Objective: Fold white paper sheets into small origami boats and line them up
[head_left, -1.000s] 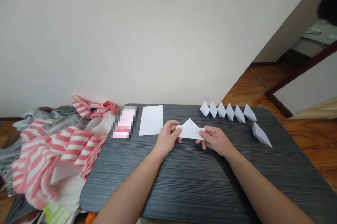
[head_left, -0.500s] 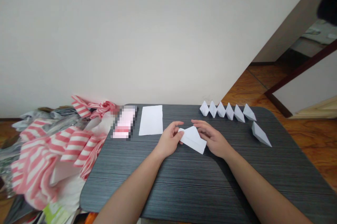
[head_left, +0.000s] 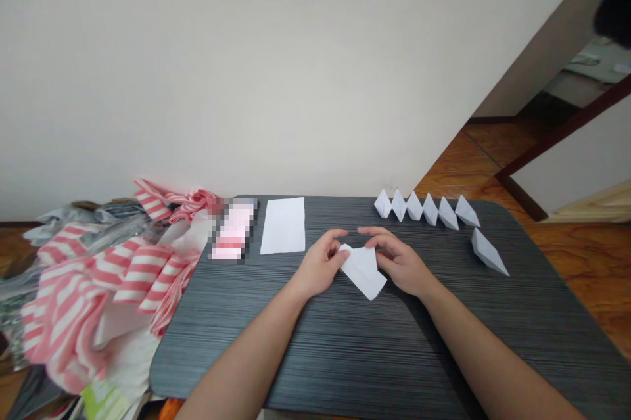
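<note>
A folded piece of white paper [head_left: 362, 272], with a peak and a straight band, hangs tilted above the dark table. My left hand [head_left: 323, 264] is closed on its upper left corner, thumb on top. Around the paper's right side curves my right hand [head_left: 400, 263], its fingers apart; the thumb side is close to the peak, and I cannot tell whether it touches. Several folded paper boats [head_left: 430, 210] stand in a row at the back right. One more paper boat [head_left: 488, 254] lies nearer, to the right of my right hand.
A flat white sheet of paper [head_left: 283, 226] lies left of my hands on the dark table [head_left: 315, 348]. Beside it is a blurred-out pinkish object [head_left: 231, 231]. Red-and-white striped cloth [head_left: 142, 269] is heaped off the left edge. A wall [head_left: 276, 78] rises behind the table.
My right hand has let go of the paper's right end and spread its fingers. Held by my left hand, the paper has turned clockwise, its right end swinging down towards me.
</note>
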Available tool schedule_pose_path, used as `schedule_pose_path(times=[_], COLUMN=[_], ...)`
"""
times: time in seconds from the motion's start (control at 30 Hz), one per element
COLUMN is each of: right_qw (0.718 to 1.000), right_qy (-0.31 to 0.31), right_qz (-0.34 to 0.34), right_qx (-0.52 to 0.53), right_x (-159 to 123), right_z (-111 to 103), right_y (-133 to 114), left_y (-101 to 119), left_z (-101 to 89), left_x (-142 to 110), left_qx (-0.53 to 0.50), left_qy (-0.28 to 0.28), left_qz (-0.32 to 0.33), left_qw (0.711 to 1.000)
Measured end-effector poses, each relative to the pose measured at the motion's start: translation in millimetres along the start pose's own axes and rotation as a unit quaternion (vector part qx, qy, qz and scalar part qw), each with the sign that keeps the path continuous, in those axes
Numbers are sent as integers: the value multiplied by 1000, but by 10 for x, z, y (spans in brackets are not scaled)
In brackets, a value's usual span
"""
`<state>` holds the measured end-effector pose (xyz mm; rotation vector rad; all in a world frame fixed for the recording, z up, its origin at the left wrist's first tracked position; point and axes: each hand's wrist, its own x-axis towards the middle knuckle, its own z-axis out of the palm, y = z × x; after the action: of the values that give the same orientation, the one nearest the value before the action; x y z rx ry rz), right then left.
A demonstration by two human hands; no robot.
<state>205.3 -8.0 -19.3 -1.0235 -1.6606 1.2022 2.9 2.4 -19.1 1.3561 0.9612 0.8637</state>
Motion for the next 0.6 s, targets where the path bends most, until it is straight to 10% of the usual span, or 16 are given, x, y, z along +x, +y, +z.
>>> schedule_pose_path(times=[0.6], right_qw=[997], right_qy=[-8], right_qz=[77], right_qx=[-6], right_x=[-24], right_z=[30], right_y=[61], left_y=[99], left_z=[-30], left_x=[8], left_qx=[10], left_qy=[-12], left_qz=[-10], left_qw=[1000])
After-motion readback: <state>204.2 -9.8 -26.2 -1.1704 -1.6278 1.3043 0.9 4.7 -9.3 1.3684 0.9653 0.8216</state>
